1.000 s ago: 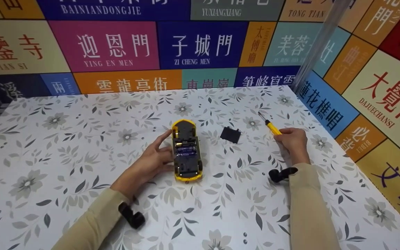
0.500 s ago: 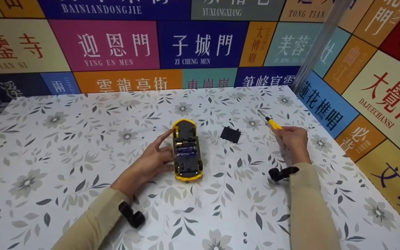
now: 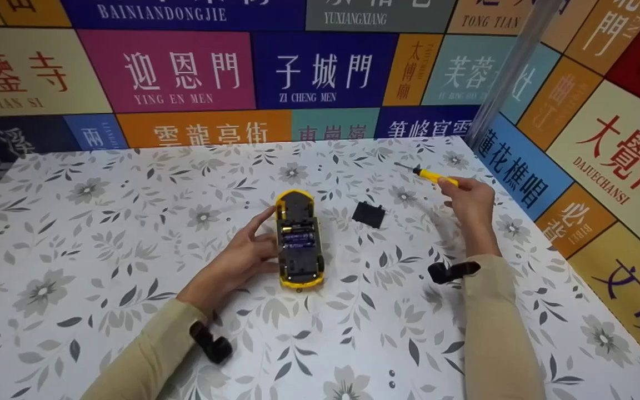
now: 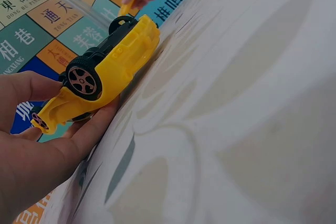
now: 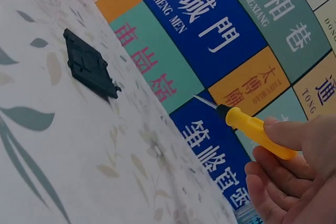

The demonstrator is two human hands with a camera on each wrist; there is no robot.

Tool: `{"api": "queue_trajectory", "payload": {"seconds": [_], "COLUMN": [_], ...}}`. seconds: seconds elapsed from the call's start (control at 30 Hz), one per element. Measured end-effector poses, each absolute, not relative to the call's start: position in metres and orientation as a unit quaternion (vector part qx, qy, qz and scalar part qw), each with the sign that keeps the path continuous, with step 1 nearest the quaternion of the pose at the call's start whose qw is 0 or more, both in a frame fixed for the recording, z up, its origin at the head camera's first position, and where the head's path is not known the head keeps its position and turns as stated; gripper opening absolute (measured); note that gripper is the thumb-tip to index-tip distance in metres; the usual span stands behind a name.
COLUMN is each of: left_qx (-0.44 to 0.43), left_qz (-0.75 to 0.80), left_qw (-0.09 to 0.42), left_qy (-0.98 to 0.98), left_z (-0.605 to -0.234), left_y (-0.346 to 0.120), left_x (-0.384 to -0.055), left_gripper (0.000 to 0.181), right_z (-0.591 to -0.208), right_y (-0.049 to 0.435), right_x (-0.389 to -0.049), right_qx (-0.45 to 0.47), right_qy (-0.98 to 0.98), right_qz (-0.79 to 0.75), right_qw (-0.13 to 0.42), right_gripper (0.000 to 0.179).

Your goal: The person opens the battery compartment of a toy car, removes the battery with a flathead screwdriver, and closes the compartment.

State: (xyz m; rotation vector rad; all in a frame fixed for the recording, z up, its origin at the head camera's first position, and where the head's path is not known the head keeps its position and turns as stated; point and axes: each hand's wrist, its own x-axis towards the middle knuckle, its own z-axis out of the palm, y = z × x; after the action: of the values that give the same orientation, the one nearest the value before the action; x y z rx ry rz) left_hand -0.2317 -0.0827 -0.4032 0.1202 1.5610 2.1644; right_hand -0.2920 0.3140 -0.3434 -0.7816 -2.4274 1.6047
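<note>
My left grip (image 3: 249, 250) grasps the yellow toy car (image 3: 299, 261) by its left flank, so the car lies just right of that hand, upside down, its narrower end pointing away from me. A yellow body rims a dark underside, and the uncovered compartment midway along it holds batteries (image 3: 298, 238), mostly purple with some gold at the upper one. My right grip (image 3: 473, 201) pinches a yellow screwdriver (image 3: 432, 176) by the handle, the black collar and thin metal shaft pointing leftward, away from my fingers.

Between my two grips, nearer the car, a black cover (image 3: 368, 215) lies on the flower-printed surface (image 3: 353, 339). To the left of my left grip that surface spreads wide; its right edge slants just outside my right grip, and its far edge, ahead of both, meets a wall of coloured panels (image 3: 320, 69).

From my left wrist I see spoked wheels (image 4: 82, 81) with coppery hubs and the moulded yellow end, while the batteries show only from my head. My right wrist reveals ridges and small tabs on the cover, and the screwdriver tip raised off the surface
</note>
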Motion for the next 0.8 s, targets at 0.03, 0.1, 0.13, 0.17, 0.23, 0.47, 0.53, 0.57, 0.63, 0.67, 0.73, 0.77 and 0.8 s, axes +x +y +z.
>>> {"api": "queue_trajectory", "payload": {"seconds": [0.03, 0.1, 0.13, 0.17, 0.23, 0.47, 0.53, 0.57, 0.63, 0.67, 0.73, 0.77, 0.8], "left_qx": [0.043, 0.04, 0.039, 0.038, 0.039, 0.037, 0.036, 0.037, 0.038, 0.04, 0.045, 0.046, 0.047], "left_qz": [0.787, 0.787, 0.787, 0.788, 0.788, 0.79, 0.789, 0.788, 0.788, 0.787, 0.787, 0.787, 0.787], "left_qw": [0.233, 0.233, 0.233, 0.233, 0.233, 0.232, 0.232, 0.231, 0.231, 0.232, 0.233, 0.234, 0.234], "left_qy": [0.569, 0.57, 0.57, 0.569, 0.569, 0.566, 0.568, 0.569, 0.57, 0.57, 0.57, 0.569, 0.569], "left_z": [-0.403, -0.403, -0.403, -0.402, -0.402, -0.403, -0.402, -0.402, -0.402, -0.402, -0.403, -0.403, -0.403], "left_y": [-0.083, -0.083, -0.083, -0.084, -0.084, -0.084, -0.084, -0.084, -0.083, -0.083, -0.084, -0.084, -0.084], "left_x": [-0.232, -0.231, -0.231, -0.231, -0.231, -0.231, -0.231, -0.231, -0.231, -0.231, -0.231, -0.231, -0.231], "left_gripper": [0.095, 0.095, 0.096, 0.096, 0.096, 0.095, 0.095, 0.095, 0.094, 0.095, 0.095, 0.095, 0.095], "right_z": [-0.339, -0.331, -0.328, -0.325, -0.32, -0.304, -0.299, -0.296, -0.292, -0.291, -0.289, -0.288, -0.287], "right_y": [0.312, 0.307, 0.305, 0.303, 0.299, 0.291, 0.288, 0.286, 0.282, 0.28, 0.275, 0.272, 0.27], "right_x": [-0.291, -0.29, -0.289, -0.288, -0.286, -0.275, -0.271, -0.269, -0.265, -0.264, -0.261, -0.26, -0.259], "right_qx": [-0.254, -0.241, -0.233, -0.227, -0.214, -0.174, -0.162, -0.155, -0.141, -0.131, -0.109, -0.1, -0.091], "right_qy": [-0.803, -0.799, -0.796, -0.793, -0.783, -0.752, -0.75, -0.748, -0.745, -0.741, -0.732, -0.729, -0.726], "right_qz": [0.535, 0.544, 0.55, 0.556, 0.573, 0.624, 0.63, 0.634, 0.639, 0.644, 0.657, 0.661, 0.664], "right_qw": [0.071, 0.088, 0.095, 0.101, 0.109, 0.122, 0.123, 0.125, 0.13, 0.136, 0.146, 0.151, 0.154], "right_gripper": [0.051, 0.051, 0.051, 0.052, 0.052, 0.043, 0.039, 0.037, 0.035, 0.035, 0.036, 0.037, 0.037]}}
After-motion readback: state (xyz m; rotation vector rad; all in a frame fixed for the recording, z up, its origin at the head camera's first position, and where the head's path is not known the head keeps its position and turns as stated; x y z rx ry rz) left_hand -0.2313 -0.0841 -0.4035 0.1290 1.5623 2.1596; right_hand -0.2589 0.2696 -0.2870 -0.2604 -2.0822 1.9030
